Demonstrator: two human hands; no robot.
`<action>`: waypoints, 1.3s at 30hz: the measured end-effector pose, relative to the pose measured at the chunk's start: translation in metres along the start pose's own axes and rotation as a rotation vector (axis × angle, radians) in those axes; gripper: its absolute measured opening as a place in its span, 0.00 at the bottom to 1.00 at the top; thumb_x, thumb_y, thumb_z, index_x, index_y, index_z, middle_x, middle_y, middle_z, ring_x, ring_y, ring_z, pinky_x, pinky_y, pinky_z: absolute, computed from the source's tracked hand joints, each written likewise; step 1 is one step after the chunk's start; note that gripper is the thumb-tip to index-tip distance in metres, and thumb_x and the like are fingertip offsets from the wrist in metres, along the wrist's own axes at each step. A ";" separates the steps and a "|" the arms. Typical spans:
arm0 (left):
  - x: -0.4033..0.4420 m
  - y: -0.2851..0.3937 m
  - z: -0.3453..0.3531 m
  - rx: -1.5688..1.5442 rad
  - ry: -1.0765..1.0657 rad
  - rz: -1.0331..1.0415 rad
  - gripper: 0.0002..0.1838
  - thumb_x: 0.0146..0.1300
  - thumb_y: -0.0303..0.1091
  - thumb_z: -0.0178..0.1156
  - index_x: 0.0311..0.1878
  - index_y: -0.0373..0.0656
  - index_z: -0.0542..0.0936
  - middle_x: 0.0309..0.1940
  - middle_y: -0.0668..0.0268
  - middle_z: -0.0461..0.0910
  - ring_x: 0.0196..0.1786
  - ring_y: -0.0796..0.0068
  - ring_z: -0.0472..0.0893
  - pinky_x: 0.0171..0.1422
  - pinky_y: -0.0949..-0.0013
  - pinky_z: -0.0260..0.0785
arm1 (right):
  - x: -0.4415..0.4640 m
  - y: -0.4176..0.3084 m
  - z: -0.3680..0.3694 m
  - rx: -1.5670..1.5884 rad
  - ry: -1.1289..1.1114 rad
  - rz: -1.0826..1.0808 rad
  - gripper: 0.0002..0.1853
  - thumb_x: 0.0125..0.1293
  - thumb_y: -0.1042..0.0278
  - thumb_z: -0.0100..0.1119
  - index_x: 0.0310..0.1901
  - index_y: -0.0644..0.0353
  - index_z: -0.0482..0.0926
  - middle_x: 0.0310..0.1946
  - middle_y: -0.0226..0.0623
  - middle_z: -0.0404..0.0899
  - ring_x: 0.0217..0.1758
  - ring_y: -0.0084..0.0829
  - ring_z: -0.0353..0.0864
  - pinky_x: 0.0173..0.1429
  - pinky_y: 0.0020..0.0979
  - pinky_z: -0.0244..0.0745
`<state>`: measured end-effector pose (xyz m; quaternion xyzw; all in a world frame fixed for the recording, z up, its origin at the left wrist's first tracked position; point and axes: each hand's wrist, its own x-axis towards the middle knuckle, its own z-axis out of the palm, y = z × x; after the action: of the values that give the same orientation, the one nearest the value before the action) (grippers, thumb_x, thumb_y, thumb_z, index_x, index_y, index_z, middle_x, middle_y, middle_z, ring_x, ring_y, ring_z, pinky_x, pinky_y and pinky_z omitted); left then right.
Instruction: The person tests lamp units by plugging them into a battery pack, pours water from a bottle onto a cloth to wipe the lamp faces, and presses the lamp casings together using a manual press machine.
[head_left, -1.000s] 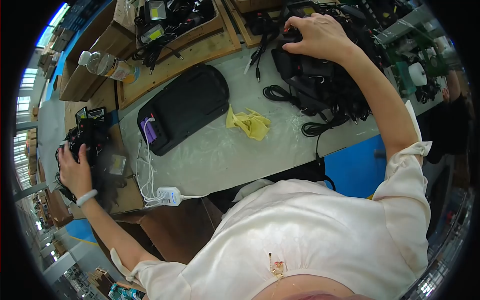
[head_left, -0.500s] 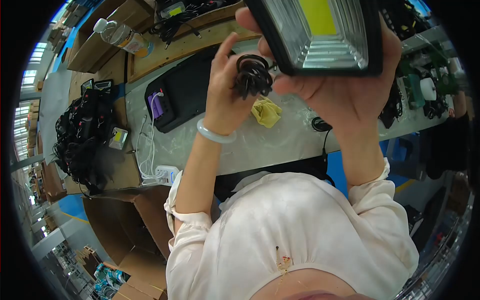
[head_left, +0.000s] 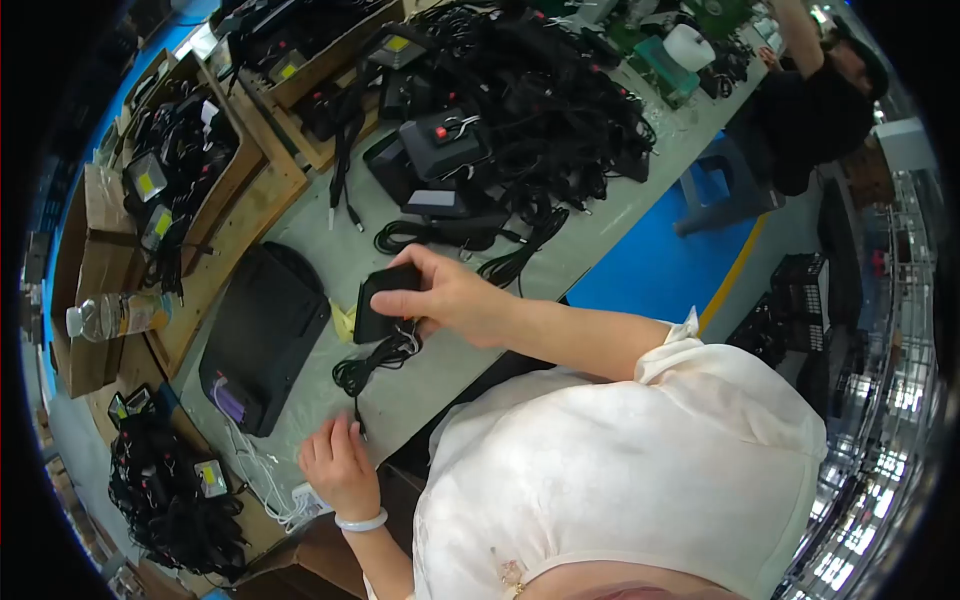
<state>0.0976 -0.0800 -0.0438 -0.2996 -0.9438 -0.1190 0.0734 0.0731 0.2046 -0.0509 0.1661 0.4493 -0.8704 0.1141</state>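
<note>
My right hand [head_left: 455, 298] grips a black LED work light [head_left: 386, 302] by its edges, thumb on top, low over the table. Its coiled black cable [head_left: 372, 368] hangs or lies below it, with a thin plug end trailing toward my left hand [head_left: 340, 468]. That hand, with a pale bangle on the wrist, rests near the table's front edge, fingers loosely bent and slightly apart. Partly hidden behind the light is a yellow cloth [head_left: 343, 322]. To the left lies a large flat black panel [head_left: 265, 335] with a purple item [head_left: 229, 402] on its near end.
A big heap of black lights and cables [head_left: 540, 110] covers the table's back. Cardboard boxes [head_left: 110, 215] of lights and a plastic bottle [head_left: 115, 317] stand at left. Another pile of cabled lights [head_left: 170, 490] sits near left. A co-worker [head_left: 815, 110] is at far right.
The light has come down from close before the camera to the table, its lens now turned out of sight. My left hand has let go of the coiled cable and drawn back. The view has swung right.
</note>
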 end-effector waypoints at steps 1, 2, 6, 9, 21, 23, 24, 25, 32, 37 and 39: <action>0.000 0.004 0.004 -0.070 0.017 -0.029 0.10 0.65 0.28 0.66 0.49 0.40 0.86 0.44 0.57 0.83 0.44 0.54 0.80 0.50 0.53 0.72 | -0.002 -0.003 0.003 -0.047 0.060 -0.029 0.24 0.65 0.59 0.76 0.53 0.58 0.72 0.38 0.30 0.80 0.37 0.19 0.81 0.31 0.26 0.76; 0.001 0.009 0.007 -0.141 0.041 -0.008 0.10 0.64 0.28 0.67 0.49 0.39 0.85 0.43 0.54 0.83 0.41 0.54 0.81 0.45 0.55 0.74 | -0.006 -0.008 0.006 -0.092 0.098 -0.040 0.22 0.65 0.59 0.75 0.51 0.58 0.74 0.37 0.30 0.81 0.37 0.18 0.81 0.31 0.27 0.79; -0.004 0.008 0.018 -0.133 0.085 -0.150 0.10 0.61 0.27 0.69 0.46 0.41 0.83 0.38 0.59 0.81 0.35 0.55 0.82 0.36 0.58 0.76 | -0.003 -0.013 0.010 -0.058 0.162 -0.090 0.14 0.73 0.59 0.66 0.50 0.59 0.78 0.44 0.32 0.86 0.44 0.22 0.88 0.39 0.32 0.89; -0.002 -0.007 0.009 -0.031 0.057 -0.309 0.08 0.63 0.26 0.66 0.44 0.43 0.81 0.38 0.58 0.79 0.34 0.53 0.82 0.37 0.56 0.76 | -0.002 -0.016 0.007 -0.025 0.033 -0.010 0.15 0.76 0.61 0.61 0.57 0.59 0.77 0.46 0.34 0.86 0.45 0.27 0.89 0.41 0.34 0.90; 0.051 -0.096 -0.013 -0.498 0.369 -0.753 0.09 0.73 0.33 0.63 0.44 0.35 0.81 0.34 0.64 0.88 0.35 0.81 0.84 0.41 0.76 0.76 | 0.021 0.008 0.054 0.111 -0.204 0.248 0.23 0.80 0.65 0.47 0.72 0.61 0.66 0.59 0.44 0.80 0.56 0.37 0.87 0.54 0.43 0.90; 0.055 -0.100 -0.013 -0.435 0.293 -0.718 0.10 0.72 0.33 0.64 0.42 0.34 0.82 0.33 0.63 0.88 0.35 0.81 0.84 0.42 0.76 0.75 | 0.026 0.008 0.057 0.116 -0.180 0.281 0.24 0.80 0.65 0.45 0.73 0.60 0.64 0.59 0.45 0.79 0.56 0.38 0.87 0.54 0.44 0.90; 0.054 -0.100 -0.015 -0.402 0.316 -0.683 0.10 0.72 0.33 0.64 0.42 0.34 0.82 0.32 0.63 0.88 0.35 0.81 0.85 0.41 0.75 0.76 | 0.027 0.008 0.058 0.113 -0.166 0.298 0.24 0.81 0.65 0.44 0.74 0.60 0.63 0.60 0.45 0.79 0.56 0.38 0.87 0.54 0.45 0.91; 0.055 -0.098 -0.018 -0.371 0.340 -0.645 0.10 0.72 0.34 0.64 0.42 0.34 0.83 0.32 0.63 0.88 0.35 0.81 0.85 0.41 0.75 0.76 | 0.027 0.008 0.057 0.106 -0.173 0.277 0.24 0.80 0.65 0.44 0.74 0.59 0.62 0.60 0.45 0.78 0.56 0.39 0.87 0.54 0.46 0.91; 0.064 -0.107 -0.027 -0.146 0.195 -0.550 0.07 0.69 0.32 0.65 0.41 0.38 0.84 0.32 0.57 0.87 0.34 0.63 0.88 0.39 0.66 0.76 | 0.034 0.006 0.056 0.195 -0.228 0.255 0.25 0.77 0.65 0.48 0.72 0.56 0.61 0.57 0.44 0.78 0.54 0.38 0.87 0.53 0.46 0.90; 0.068 -0.095 -0.026 0.119 0.189 -0.440 0.06 0.68 0.32 0.65 0.40 0.39 0.84 0.33 0.57 0.86 0.34 0.54 0.86 0.38 0.62 0.76 | 0.034 0.007 0.059 0.125 -0.211 0.234 0.27 0.72 0.65 0.57 0.69 0.58 0.63 0.52 0.42 0.80 0.50 0.36 0.88 0.50 0.44 0.91; 0.068 -0.090 -0.022 0.157 0.220 -0.437 0.06 0.67 0.32 0.65 0.40 0.40 0.83 0.33 0.56 0.85 0.34 0.51 0.84 0.38 0.59 0.75 | 0.034 0.009 0.056 0.118 -0.204 0.217 0.28 0.70 0.66 0.59 0.69 0.60 0.63 0.51 0.42 0.80 0.49 0.36 0.88 0.49 0.43 0.91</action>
<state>-0.0086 -0.1197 -0.0248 -0.0670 -0.9788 -0.0901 0.1713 0.0345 0.1514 -0.0404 0.1308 0.3630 -0.8902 0.2423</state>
